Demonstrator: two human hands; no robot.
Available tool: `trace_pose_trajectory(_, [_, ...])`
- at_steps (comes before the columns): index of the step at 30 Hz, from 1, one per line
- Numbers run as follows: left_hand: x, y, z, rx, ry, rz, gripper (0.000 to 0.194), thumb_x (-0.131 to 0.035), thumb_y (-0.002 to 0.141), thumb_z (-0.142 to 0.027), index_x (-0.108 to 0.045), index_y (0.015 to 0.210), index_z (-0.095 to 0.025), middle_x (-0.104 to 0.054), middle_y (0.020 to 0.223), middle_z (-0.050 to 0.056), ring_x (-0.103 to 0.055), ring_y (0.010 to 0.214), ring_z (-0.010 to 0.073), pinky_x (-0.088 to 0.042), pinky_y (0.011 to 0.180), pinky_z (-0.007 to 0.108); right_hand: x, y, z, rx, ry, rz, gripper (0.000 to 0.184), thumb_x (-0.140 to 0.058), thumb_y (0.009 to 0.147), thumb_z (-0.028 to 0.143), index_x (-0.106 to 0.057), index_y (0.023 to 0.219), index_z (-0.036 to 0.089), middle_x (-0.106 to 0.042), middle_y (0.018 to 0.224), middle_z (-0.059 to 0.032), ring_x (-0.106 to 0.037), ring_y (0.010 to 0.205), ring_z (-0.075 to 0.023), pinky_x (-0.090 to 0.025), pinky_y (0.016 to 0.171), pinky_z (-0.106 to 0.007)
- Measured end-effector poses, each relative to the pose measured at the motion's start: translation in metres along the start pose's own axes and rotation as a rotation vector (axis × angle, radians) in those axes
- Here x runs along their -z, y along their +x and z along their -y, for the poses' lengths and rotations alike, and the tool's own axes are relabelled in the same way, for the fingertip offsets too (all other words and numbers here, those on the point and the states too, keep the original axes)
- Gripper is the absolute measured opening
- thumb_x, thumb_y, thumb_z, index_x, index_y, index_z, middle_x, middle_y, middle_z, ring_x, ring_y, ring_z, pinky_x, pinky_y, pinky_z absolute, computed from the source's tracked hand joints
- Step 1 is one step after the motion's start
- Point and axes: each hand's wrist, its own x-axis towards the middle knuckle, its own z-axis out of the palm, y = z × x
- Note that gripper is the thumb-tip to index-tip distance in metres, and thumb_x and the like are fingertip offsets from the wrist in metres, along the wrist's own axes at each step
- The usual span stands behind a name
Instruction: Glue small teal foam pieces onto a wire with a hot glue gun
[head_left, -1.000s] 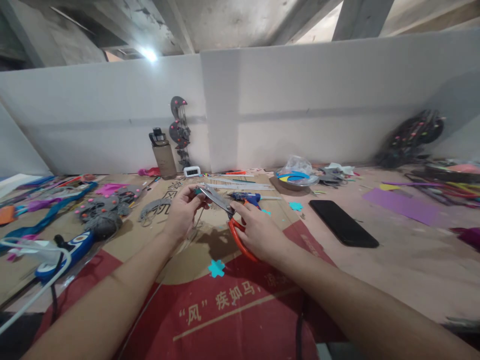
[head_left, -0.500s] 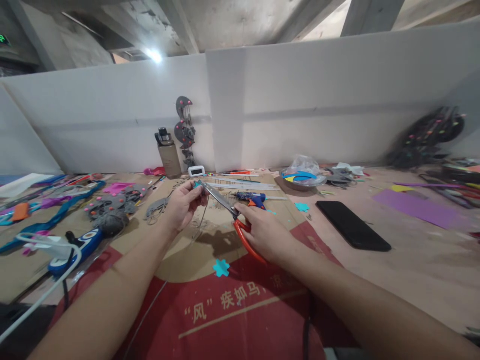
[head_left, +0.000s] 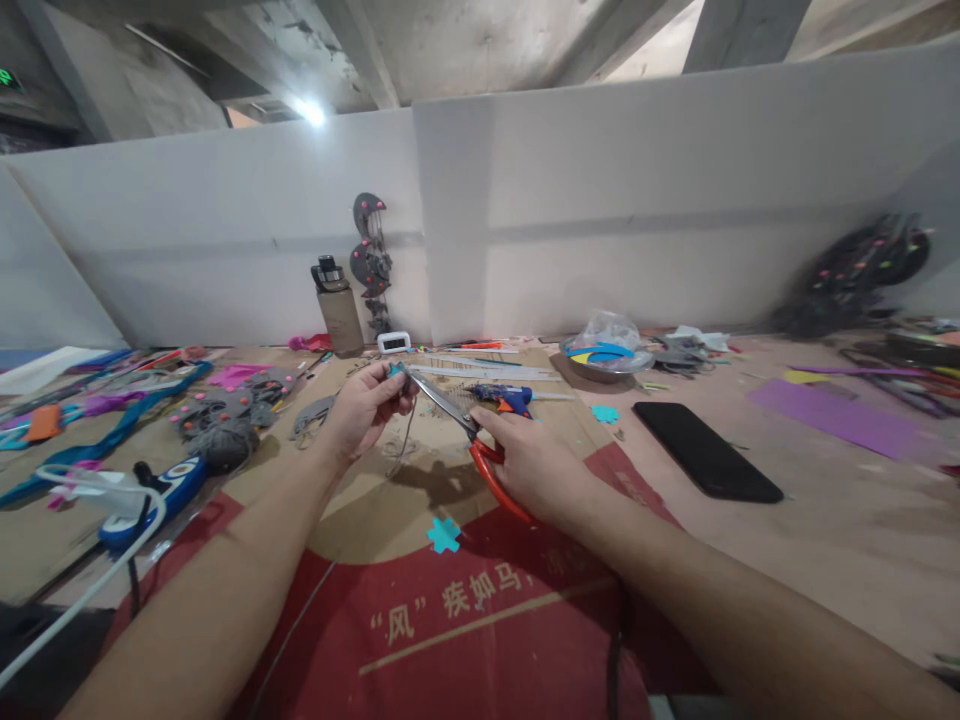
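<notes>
Left hand point(head_left: 367, 408) is up near the middle of the board, thumb and fingers pinching a small teal piece point(head_left: 394, 369), and the right hand point(head_left: 529, 460) is wrapped round the red handles of some scissors point(head_left: 444, 400), blades angled far and left so the tips meet that piece. What's changed in the last second, from where I'm standing: the blades were visibly spread and now they look pretty much together, while the hands have hardly shifted against each other. I'd read that as a snip at the edge of the teal bit, though it's so small and so covered by fingers that I honestly can't tell how deep the cut goes or what outline it has. A teal cutout point(head_left: 444, 535) with stubby points lies flat on the printed cardboard point(head_left: 352, 530), on the near side of the hands, and hasn't moved across it. Another teal shape point(head_left: 604, 413) sits off to the right, just left of a black phone point(head_left: 705, 450). Just past the scissors there's a blue glue gun point(head_left: 504, 398), then a bowl point(head_left: 604, 372) with a plastic bag on the far right of it all, and a grey yarn ball point(head_left: 225, 445) over left.
</notes>
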Motion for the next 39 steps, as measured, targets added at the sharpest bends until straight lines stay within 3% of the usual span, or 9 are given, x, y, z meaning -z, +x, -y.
trace_pose_trajectory(39, [-0.0011, -0.0003, -0.0042, 0.027, -0.001, 0.011, 0.017, -0.070, 0.071, -0.025, -0.060, 0.075, -0.011, -0.059, 0.068, 0.004, -0.050, 0.054, 0.0075, -0.039, 0.051, 0.019, 0.0018, -0.0011, 0.0011, 0.025, 0.017, 0.044, 0.039, -0.045, 0.083, 0.021, -0.050, 0.121, 0.019, -0.066, 0.102, -0.0102, -0.062, 0.089, -0.0200, -0.044, 0.075, -0.027])
